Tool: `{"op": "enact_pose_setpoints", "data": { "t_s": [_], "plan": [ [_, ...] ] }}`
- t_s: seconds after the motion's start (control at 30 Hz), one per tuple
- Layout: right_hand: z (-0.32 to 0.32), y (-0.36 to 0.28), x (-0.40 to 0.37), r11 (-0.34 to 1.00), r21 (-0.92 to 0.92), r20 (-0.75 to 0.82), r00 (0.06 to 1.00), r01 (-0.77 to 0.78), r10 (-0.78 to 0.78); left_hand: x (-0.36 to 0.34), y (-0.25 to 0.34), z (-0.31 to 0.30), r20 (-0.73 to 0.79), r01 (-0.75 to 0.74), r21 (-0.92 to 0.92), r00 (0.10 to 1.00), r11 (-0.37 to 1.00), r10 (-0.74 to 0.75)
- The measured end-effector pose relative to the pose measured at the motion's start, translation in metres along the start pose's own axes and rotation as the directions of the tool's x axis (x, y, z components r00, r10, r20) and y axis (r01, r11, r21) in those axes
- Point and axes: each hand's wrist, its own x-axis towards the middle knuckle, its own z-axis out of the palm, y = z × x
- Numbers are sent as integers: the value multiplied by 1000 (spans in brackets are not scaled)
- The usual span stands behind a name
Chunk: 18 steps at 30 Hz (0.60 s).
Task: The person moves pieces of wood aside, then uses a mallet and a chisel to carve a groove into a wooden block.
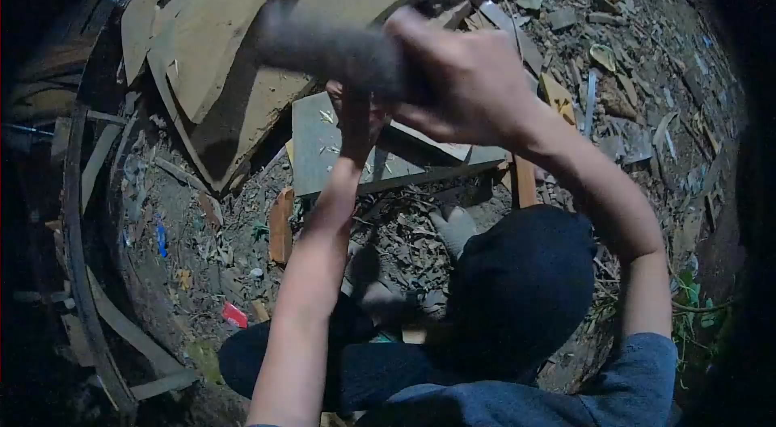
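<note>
- the right hand [477, 75] is closed around a dark, blunt tool [331, 51], lifted above the grey board [311, 156]; the tool is too blurred to name.
- the left hand [360, 116] is low at the board, beneath the tool in this view. its fingers look narrow and drawn in, but i can't tell whether they hold anything.
- main risk, as i judge it: the tool dropping off line and catching the left hand, since the two nearly overlap in this view and the blur suggests a quick swing.
- a loose or badly angled grip could also let the tool glance aside, towards the curved planks [279, 100] just beyond the board.
- small pale bits [388, 164] are scattered on the board; knocks could make them jump or roll off its near edge.
- the flat piece [453, 150] on the board, to the right of the left hand, might shift if the board is jolted. what the board rests on is hidden, so it may rock.
- a foot [454, 229] and the bent dark-clad knee [521, 281] are near the board's near edge, so anything slipping that way could land on them.
- room looks tightest on the left and far side, where the planks crowd in with their pointed ends; the right elbow has more open air, over littered ground [647, 88].
- an orange-brown block [280, 225] is on the ground just beside the board's near left corner, a small snag for the left forearm if it swings low.
</note>
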Motion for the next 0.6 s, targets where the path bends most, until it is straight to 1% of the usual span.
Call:
{"op": "enact_pose_setpoints", "data": {
  "t_s": [0.03, 0.07, 0.1, 0.13, 0.17, 0.2, 0.23, 0.27, 0.3, 0.33, 0.37, 0.4, 0.43, 0.47, 0.5, 0.53, 0.57, 0.6],
  "plan": [
    [2, -1, 5, 988, -154, 177, 984, -8, 35, -4, -9, 1, -93, -66, -52, 994, 996, 61],
    [-1, -3, 10, 987, -162, 180, 983, -7, 36, -3, -16, -18, 154, -421, 402, 906, 813, 393],
    [-5, -5, 15, 986, -169, 185, 982, -3, 35, 4, -2, -23, 141, -421, 406, 906, 811, 400],
    [-8, -8, 16, 986, -168, 196, 980, 9, 24, 7, 11, -27, 238, -235, 268, 956, 934, 172],
    [-12, -11, 14, 997, -71, 39, 999, 39, -36, 6, 19, -31, 362, -3, 146, 931, 989, -50],
    [-13, -13, 13, 997, 23, -127, 989, 80, -77, 11, -31, -39, 531, 18, -42, 848, 999, 7],
    [-8, -12, 11, 996, 27, -122, 989, 82, -78, -8, -72, -23, 528, 23, -39, 849, 999, 1],
    [-1, -9, 8, 997, -41, 63, 996, 66, -64, -30, -105, 2, 258, -173, 305, 962, 937, 93],
    [1, -6, 6, 991, -115, 240, 970, 60, -31, -39, -119, 17, 19, -233, 640, 957, 732, 288],
    [-1, -3, 8, 995, -92, 271, 962, 50, -23, -34, -108, 16, 27, -242, 635, 956, 734, 292],
    [-4, -4, 10, 994, -98, 267, 963, 50, -22, -21, -83, 12, 39, -174, 499, 983, 849, 179],
    [-6, -8, 10, 998, -48, 126, 991, 41, -35, -14, -59, 1, 70, -73, 358, 996, 931, 51],
    [-7, -12, 7, 999, 4, -16, 999, 34, -34, -13, -50, -8, 122, 49, 212, 990, 976, -76],
    [-7, -14, 4, 996, 84, -42, 999, 7, -4, -12, -57, -16, 438, -296, 634, 899, 714, -16],
    [0, -9, 1, 995, 98, -35, 999, 2, 1, -20, -60, -23, 440, -289, 641, 897, 711, -32],
    [8, -1, -4, 999, 49, 78, 997, -16, 12, -29, -60, -30, 259, -186, 500, 964, 846, 59],
    [11, 6, -7, 999, -12, 182, 983, -33, 34, -26, -46, -32, 58, -125, 305, 992, 944, 113],
    [4, 7, -5, 996, -47, 247, 965, -81, 90, -1, -15, -36, 205, -387, 422, 922, 820, 329]
  ]
}}
